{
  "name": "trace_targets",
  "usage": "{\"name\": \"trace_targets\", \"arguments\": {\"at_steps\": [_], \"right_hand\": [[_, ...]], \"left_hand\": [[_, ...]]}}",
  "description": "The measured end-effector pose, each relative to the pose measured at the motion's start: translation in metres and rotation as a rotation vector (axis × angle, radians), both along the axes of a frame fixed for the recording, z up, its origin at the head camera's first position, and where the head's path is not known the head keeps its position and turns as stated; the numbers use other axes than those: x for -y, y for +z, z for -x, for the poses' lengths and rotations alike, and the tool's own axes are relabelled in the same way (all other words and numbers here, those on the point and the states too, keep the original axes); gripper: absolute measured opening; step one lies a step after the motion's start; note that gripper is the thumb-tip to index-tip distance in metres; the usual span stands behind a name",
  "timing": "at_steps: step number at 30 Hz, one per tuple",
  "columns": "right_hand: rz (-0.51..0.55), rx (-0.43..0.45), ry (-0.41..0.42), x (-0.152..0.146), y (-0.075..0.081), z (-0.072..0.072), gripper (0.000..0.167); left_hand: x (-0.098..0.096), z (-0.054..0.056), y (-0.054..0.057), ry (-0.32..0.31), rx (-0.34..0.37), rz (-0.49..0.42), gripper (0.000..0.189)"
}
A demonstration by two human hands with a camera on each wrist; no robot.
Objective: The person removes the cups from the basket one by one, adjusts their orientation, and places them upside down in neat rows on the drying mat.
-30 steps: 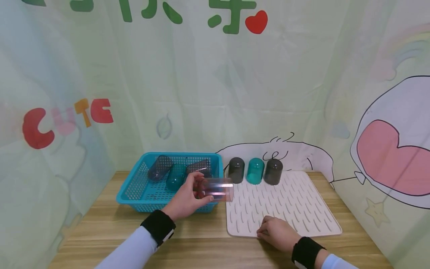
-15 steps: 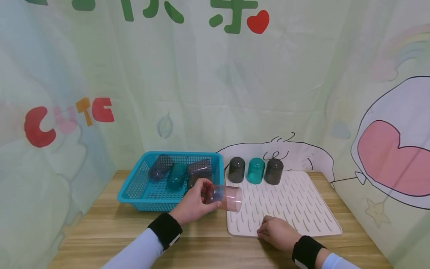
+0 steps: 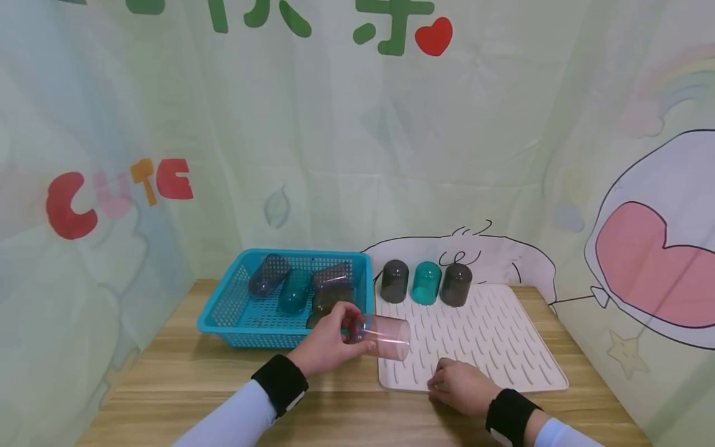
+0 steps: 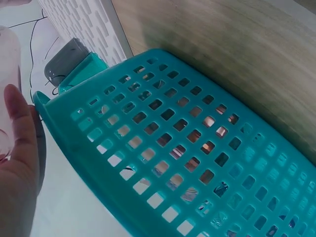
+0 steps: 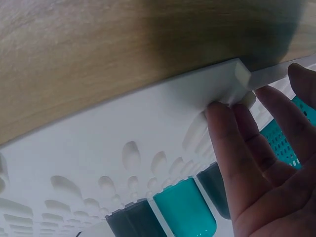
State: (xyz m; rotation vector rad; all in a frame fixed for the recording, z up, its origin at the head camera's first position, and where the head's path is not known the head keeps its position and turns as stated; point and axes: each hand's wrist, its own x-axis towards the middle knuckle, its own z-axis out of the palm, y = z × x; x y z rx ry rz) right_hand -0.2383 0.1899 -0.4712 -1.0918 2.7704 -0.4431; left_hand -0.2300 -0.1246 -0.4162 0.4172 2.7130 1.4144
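Note:
My left hand [image 3: 326, 344] grips a clear pink cup [image 3: 389, 337] round its base end. The cup is held on its side, mouth toward the right, between the basket's front right corner and the mat's left edge. In the left wrist view only part of the pink cup [image 4: 7, 69] shows, at the left border. My right hand [image 3: 463, 386] rests at the front edge of the white ridged drying mat [image 3: 486, 347]. Its fingers [image 5: 224, 148] touch the mat's surface near that edge and hold nothing. Two dark grey cups and a teal cup [image 3: 426, 284] stand upside down along the mat's back.
A blue-green plastic basket [image 3: 251, 340] stands left of the mat. Inside lie several tinted cups, among them a teal one [image 3: 295, 292] and a purplish one [image 3: 269, 275]. A printed cloth [image 3: 335, 155] hangs behind the wooden table [image 3: 223, 385].
My left hand has carried the pink cup right and toward me, away from over the basket and to the mat's left edge. The right hand has stayed in place.

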Motion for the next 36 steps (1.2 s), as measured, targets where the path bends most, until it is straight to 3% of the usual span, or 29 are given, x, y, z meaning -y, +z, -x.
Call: {"name": "trace_targets", "arguments": {"at_steps": [12, 16, 21, 28, 36], "right_hand": [[0.0, 0.094, -0.068, -0.001, 0.005, 0.004, 0.026], [0.031, 0.092, -0.131, 0.003, 0.025, 0.008, 0.042], [0.132, -0.03, -0.17, 0.015, 0.059, 0.013, 0.06], [0.196, -0.081, -0.031, 0.043, 0.094, 0.011, 0.067], [0.072, -0.199, 0.16, 0.073, 0.101, 0.004, 0.079]], "left_hand": [[-0.003, -0.003, 0.001, -0.012, 0.016, 0.012, 0.069], [-0.004, -0.003, 0.002, -0.014, 0.022, 0.009, 0.068], [-0.004, -0.003, 0.002, -0.02, 0.031, -0.004, 0.067], [-0.004, -0.003, 0.003, -0.028, 0.026, 0.006, 0.071], [-0.005, -0.003, 0.004, -0.05, 0.032, 0.005, 0.071]]}}
